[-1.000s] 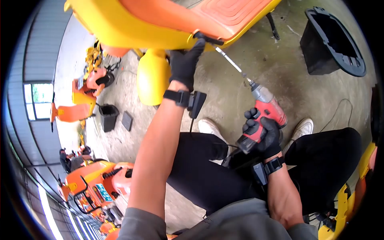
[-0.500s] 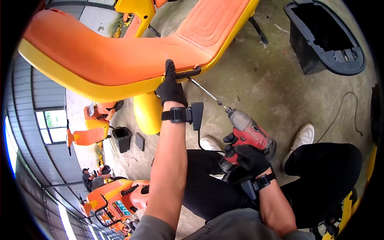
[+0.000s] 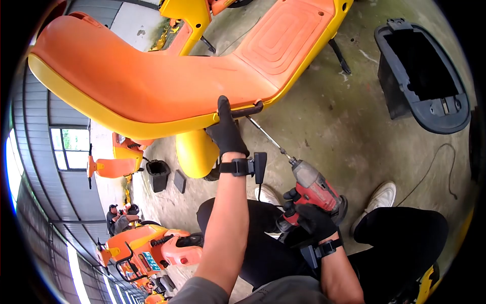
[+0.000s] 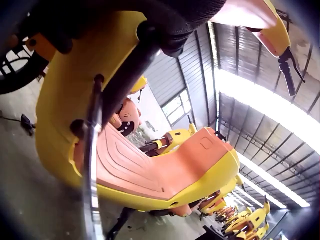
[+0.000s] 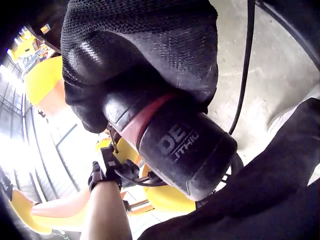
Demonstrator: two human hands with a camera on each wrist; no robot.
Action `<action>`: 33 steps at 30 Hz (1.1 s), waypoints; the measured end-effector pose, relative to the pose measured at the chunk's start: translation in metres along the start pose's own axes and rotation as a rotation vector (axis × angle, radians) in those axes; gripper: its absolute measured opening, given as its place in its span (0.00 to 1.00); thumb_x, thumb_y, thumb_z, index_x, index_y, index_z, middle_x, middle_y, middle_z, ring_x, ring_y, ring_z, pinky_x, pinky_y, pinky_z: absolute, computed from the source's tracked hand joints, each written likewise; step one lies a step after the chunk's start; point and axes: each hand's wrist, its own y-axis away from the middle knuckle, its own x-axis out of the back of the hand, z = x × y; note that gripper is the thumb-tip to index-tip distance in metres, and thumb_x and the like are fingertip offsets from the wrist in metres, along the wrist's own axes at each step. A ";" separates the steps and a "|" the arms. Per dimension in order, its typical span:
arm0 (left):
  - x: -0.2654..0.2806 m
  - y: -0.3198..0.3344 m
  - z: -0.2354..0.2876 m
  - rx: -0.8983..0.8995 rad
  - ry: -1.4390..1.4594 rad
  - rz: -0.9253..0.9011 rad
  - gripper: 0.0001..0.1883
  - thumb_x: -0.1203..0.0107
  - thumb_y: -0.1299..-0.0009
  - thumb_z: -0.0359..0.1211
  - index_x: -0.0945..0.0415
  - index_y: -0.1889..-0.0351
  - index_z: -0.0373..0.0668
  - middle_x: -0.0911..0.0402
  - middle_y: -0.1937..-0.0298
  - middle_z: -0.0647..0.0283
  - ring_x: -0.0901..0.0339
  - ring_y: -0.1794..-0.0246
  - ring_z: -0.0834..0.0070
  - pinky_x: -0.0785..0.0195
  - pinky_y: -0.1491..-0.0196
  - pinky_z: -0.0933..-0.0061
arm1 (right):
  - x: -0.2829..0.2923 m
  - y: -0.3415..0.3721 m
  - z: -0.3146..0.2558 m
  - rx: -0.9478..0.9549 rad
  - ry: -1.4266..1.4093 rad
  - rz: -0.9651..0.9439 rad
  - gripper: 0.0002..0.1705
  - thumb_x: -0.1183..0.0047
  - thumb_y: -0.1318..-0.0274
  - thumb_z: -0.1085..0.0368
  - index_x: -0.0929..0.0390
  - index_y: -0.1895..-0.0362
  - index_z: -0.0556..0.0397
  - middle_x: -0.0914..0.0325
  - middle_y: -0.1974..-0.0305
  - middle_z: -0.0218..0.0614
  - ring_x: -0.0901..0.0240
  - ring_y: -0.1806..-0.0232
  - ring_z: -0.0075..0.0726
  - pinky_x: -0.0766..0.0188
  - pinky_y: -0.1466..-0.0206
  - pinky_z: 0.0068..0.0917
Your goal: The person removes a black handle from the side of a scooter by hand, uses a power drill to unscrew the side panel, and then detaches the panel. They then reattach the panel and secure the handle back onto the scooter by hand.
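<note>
In the head view, an orange and yellow scooter body [image 3: 162, 83] stands in front of me. My gloved left hand [image 3: 228, 131] grips a black bar [image 3: 247, 110] along its lower edge, thumb pointing up over the orange panel. Low on the right, my gloved right hand [image 3: 315, 219] holds a red and grey impact driver [image 3: 319, 186] by its handle. A long silver bit [image 3: 266, 133] runs from the driver up to the bar. The left wrist view puts the bit's tip at a hole in the yellow panel [image 4: 65, 115], beside the bar.
A black open bin-like box [image 3: 392, 91] stands at the right on the concrete floor. A rounded yellow part [image 3: 195, 154] shows under the scooter. A thin cord [image 3: 430, 167] lies by my right shoe. More scooters [image 3: 147, 253] and a person [image 3: 119, 220] are at the left.
The head view has shifted, so more of the scooter shows. The bit's tip has come in from beyond the bar's end to the bar, nearer my left hand. Both hands keep their holds.
</note>
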 end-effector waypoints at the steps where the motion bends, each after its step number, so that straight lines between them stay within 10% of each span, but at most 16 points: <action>1: 0.006 0.004 0.002 0.090 0.079 -0.055 0.19 0.36 0.36 0.35 0.26 0.50 0.40 0.22 0.58 0.70 0.26 0.62 0.82 0.33 0.60 0.78 | -0.001 0.001 0.000 0.000 0.002 -0.002 0.27 0.41 0.51 0.70 0.32 0.45 0.59 0.25 0.51 0.44 0.24 0.54 0.38 0.25 0.50 0.34; 5: 0.069 0.015 0.017 0.422 -0.007 -0.235 0.08 0.43 0.31 0.34 0.23 0.58 0.43 0.21 0.65 0.72 0.25 0.68 0.84 0.33 0.67 0.80 | 0.004 0.000 0.005 0.008 0.040 -0.034 0.25 0.43 0.50 0.69 0.32 0.46 0.60 0.25 0.51 0.44 0.24 0.55 0.37 0.26 0.51 0.34; 6: 0.080 0.013 0.015 -0.102 -0.749 -0.437 0.08 0.40 0.35 0.34 0.23 0.62 0.41 0.22 0.68 0.70 0.26 0.71 0.82 0.33 0.70 0.80 | 0.001 -0.001 0.003 0.010 0.037 -0.028 0.25 0.44 0.50 0.68 0.32 0.46 0.60 0.25 0.52 0.43 0.24 0.56 0.37 0.26 0.50 0.34; 9: 0.069 0.047 0.073 -0.218 -0.806 -0.497 0.11 0.38 0.39 0.33 0.23 0.63 0.38 0.22 0.71 0.67 0.28 0.76 0.78 0.35 0.73 0.77 | -0.009 0.001 -0.001 0.034 -0.030 0.020 0.22 0.45 0.52 0.73 0.29 0.49 0.64 0.23 0.58 0.41 0.23 0.57 0.35 0.25 0.51 0.30; 11: 0.057 0.055 0.115 -0.882 -1.181 -0.641 0.21 0.37 0.45 0.31 0.26 0.52 0.41 0.25 0.65 0.58 0.29 0.68 0.64 0.35 0.65 0.64 | -0.008 0.003 0.002 0.061 -0.020 -0.049 0.22 0.47 0.50 0.72 0.29 0.48 0.63 0.23 0.56 0.42 0.24 0.55 0.35 0.26 0.49 0.33; 16: 0.024 0.023 0.141 -1.633 -1.918 -0.764 0.45 0.34 0.52 0.40 0.39 0.33 0.48 0.34 0.60 0.60 0.34 0.56 0.61 0.40 0.53 0.60 | 0.002 -0.004 0.014 0.038 -0.116 -0.001 0.27 0.46 0.49 0.70 0.33 0.44 0.61 0.25 0.51 0.45 0.24 0.55 0.41 0.27 0.48 0.37; 19: 0.027 -0.026 0.111 -1.680 -1.873 -0.968 0.40 0.42 0.48 0.37 0.41 0.35 0.37 0.33 0.52 0.57 0.35 0.50 0.59 0.41 0.43 0.59 | 0.009 -0.010 0.025 0.087 -0.150 -0.030 0.25 0.45 0.48 0.68 0.32 0.45 0.60 0.25 0.51 0.45 0.24 0.56 0.40 0.26 0.49 0.37; 23: 0.013 -0.026 0.098 -1.936 -2.417 -0.728 0.28 0.52 0.39 0.35 0.38 0.40 0.36 0.33 0.47 0.57 0.38 0.41 0.60 0.48 0.35 0.59 | -0.004 -0.004 0.017 0.098 -0.093 -0.024 0.22 0.47 0.47 0.67 0.30 0.46 0.57 0.25 0.53 0.43 0.26 0.58 0.38 0.27 0.50 0.36; 27: 0.011 -0.051 0.090 -1.817 -1.945 -0.709 0.17 0.51 0.35 0.34 0.32 0.47 0.49 0.30 0.49 0.61 0.33 0.43 0.60 0.41 0.39 0.63 | -0.013 -0.003 0.017 0.103 -0.105 -0.015 0.22 0.46 0.47 0.66 0.30 0.47 0.57 0.24 0.53 0.43 0.25 0.58 0.38 0.26 0.50 0.37; 29: 0.005 -0.050 0.089 -1.308 -1.854 -0.908 0.24 0.50 0.40 0.28 0.37 0.43 0.40 0.33 0.53 0.53 0.35 0.47 0.58 0.41 0.37 0.61 | -0.012 -0.004 0.018 0.111 -0.112 -0.010 0.22 0.45 0.47 0.65 0.29 0.48 0.57 0.24 0.53 0.43 0.24 0.57 0.37 0.26 0.50 0.37; 30: 0.006 -0.065 0.080 -1.340 -1.814 -0.916 0.24 0.51 0.39 0.28 0.37 0.43 0.39 0.32 0.54 0.54 0.33 0.48 0.62 0.43 0.34 0.63 | -0.009 -0.005 0.019 0.107 -0.120 -0.024 0.22 0.45 0.47 0.65 0.29 0.48 0.57 0.24 0.53 0.44 0.24 0.58 0.37 0.26 0.50 0.37; 31: 0.008 -0.048 0.093 -2.169 -2.036 -0.731 0.25 0.50 0.40 0.29 0.38 0.42 0.37 0.32 0.54 0.55 0.33 0.47 0.62 0.45 0.32 0.63 | -0.005 -0.008 0.021 0.102 -0.130 -0.041 0.22 0.45 0.47 0.65 0.29 0.48 0.57 0.24 0.53 0.44 0.24 0.58 0.37 0.25 0.50 0.37; 33: 0.004 -0.039 0.095 -1.996 -2.141 -0.765 0.27 0.49 0.40 0.30 0.39 0.41 0.35 0.33 0.52 0.54 0.35 0.45 0.60 0.47 0.31 0.63 | 0.000 -0.011 0.025 0.094 -0.163 -0.050 0.22 0.45 0.47 0.65 0.29 0.47 0.57 0.24 0.53 0.44 0.24 0.58 0.38 0.25 0.50 0.38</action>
